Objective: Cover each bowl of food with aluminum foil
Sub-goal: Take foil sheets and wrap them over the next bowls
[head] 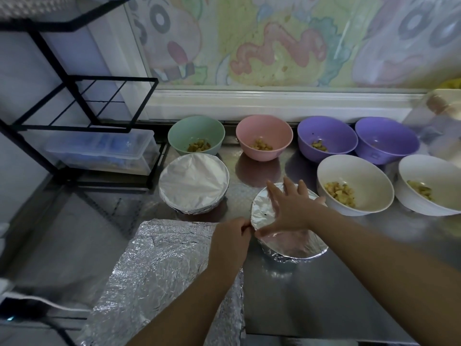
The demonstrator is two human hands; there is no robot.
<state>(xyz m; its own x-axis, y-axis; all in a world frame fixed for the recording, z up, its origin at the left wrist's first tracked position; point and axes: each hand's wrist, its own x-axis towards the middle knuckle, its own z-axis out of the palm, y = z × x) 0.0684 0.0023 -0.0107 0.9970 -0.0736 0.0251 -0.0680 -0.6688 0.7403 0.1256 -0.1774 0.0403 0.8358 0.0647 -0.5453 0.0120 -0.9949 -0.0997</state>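
Steel tabletop [324, 295] set against a cartoon-printed wall [274, 46], with a black wire rack [82, 101] at far left. Work is on the near bowl [282, 258], mid-tabletop, just right of the spare foil sheet [162, 270].

Hands: together at that bowl, almost touching. Right hand [291, 208] lies flat on the foil cover [262, 211], fingers straight and splayed, gripping nothing. Left hand [232, 236] has its fingers curled at the bowl's left rim and appears to pinch the cover's edge there.

Step, as I read it: crimping the edge down.
- Keep the flat palm light so the sheet neither sags onto the food nor tears.
- Walk the pinch round the rim in short folds, tucking each under the lip.
- The near side already looks wrapped down the wall, so the far rim under the right hand likely needs attention next.
- Turning the bowl would beat reaching across it.

Orientation: bowl upright, mouth up, and round, so no long axis. The cover sits about level across it. The spare sheet is the long thing. Its axis runs from the near edge away toward the bowls, leaning right.

Tally: finished bowl [194, 183] just left. Uncovered behind and to the right are the green bowl [197, 132], pink bowl [264, 131], first purple bowl [326, 133], second purple bowl [386, 138], first white bowl [354, 176] and second white bowl [434, 176].
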